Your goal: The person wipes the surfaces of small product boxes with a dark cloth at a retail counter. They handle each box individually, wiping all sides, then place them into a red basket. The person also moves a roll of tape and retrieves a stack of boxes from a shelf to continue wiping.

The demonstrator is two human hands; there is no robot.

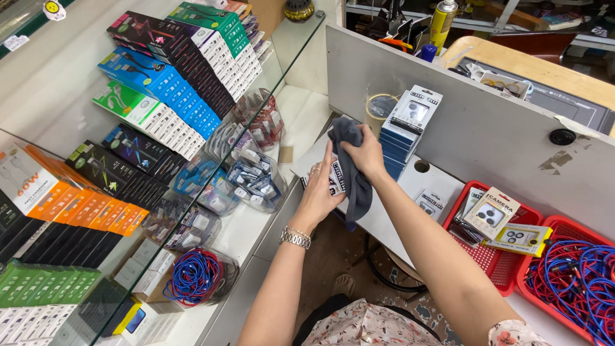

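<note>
Small flat pkg [336, 178], white w/ dark print, sits at scene centre, held up over the near-left edge of the white table [442, 179]. It lies flat against the left hand's [318, 192] palm side, long axis roughly upright, mostly hidden; only a strip shows between left fingers [325, 168] and cloth.

Grey cloth [354, 173] is just right of the pkg, touching it, draped top to bottom: bunched at the far end, tail hanging toward the near side. Right hand [366, 156] comes in from the right, fingers curled tight on the cloth's upper part, pressing it onto the pkg face. Left fingers are straight and fairly close together, backing the pkg from the left. Both hands are on it; the right is the one over the cloth.

Just far-right: a stack of blue boxes [400, 138]. Further right: red baskets [496, 259] w/ lens-protector cards and blue cables [576, 275]. Left: a glass showcase [282, 70] w/ boxed cables.
</note>
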